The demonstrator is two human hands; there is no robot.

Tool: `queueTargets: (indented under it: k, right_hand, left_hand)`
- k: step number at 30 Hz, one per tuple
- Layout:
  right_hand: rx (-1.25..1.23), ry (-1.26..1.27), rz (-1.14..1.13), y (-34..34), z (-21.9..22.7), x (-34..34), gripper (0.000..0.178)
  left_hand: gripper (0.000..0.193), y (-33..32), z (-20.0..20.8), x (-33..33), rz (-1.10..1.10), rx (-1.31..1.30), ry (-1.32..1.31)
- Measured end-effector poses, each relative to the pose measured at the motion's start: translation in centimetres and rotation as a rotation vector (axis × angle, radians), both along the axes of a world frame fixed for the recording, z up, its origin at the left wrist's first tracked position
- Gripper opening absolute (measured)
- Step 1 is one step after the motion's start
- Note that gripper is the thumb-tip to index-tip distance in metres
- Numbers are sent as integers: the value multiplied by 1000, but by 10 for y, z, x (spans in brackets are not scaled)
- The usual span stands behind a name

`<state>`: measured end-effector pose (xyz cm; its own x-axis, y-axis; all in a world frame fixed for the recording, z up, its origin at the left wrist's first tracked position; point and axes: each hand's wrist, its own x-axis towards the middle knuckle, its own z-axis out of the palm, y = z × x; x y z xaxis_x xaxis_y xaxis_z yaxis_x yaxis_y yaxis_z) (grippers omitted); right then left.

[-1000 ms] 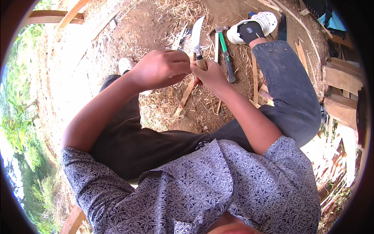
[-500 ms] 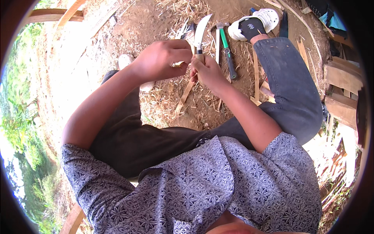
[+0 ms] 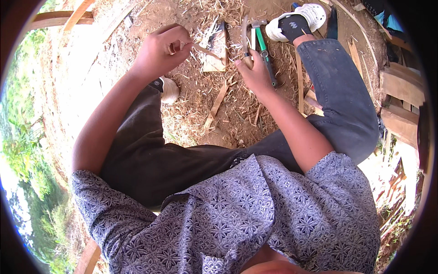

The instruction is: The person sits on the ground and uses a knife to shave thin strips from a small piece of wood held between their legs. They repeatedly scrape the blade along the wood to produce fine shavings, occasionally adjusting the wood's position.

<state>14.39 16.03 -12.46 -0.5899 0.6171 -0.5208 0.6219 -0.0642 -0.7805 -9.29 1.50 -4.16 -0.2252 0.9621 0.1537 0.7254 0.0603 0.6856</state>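
Observation:
My left hand (image 3: 165,49) is closed in a pinch at the upper left of centre. A thin wooden strip (image 3: 207,51) sticks out of it to the right, its free end over a flat wooden board (image 3: 218,65) on the ground. Held in my right hand (image 3: 256,76) is a knife (image 3: 245,36) with a curved blade pointing away and a pale wooden handle, partly covered by my fingers. Just right of the knife lies a hammer (image 3: 261,40) with a green and black handle. The two hands are well apart.
Wood shavings (image 3: 185,98) litter the dirt around a loose wood strip (image 3: 216,105). My bent legs (image 3: 340,91) in dark trousers frame the work area, with white clogs (image 3: 314,17) on my feet. Cut wood pieces (image 3: 401,86) are piled at the right.
My left hand has moved away to the upper left, bringing the wooden strip and the board into view. My right hand has shifted a little right with the knife, whose blade now shows narrower.

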Motion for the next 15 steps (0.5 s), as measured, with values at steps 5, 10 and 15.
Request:
queueTargets:
  k: [5,10,15]
  right_hand:
    - [-184,270,156,-22,38,0,39]
    - [-105,235,207,-31,35,13,27]
    - [-71,346,155,-33,44,12,25]
  left_hand:
    - [11,12,4,15,-131,80,3]
    - [11,15,7,21,-222,126,106]
    - [13,14,5,19,-270,175,220]
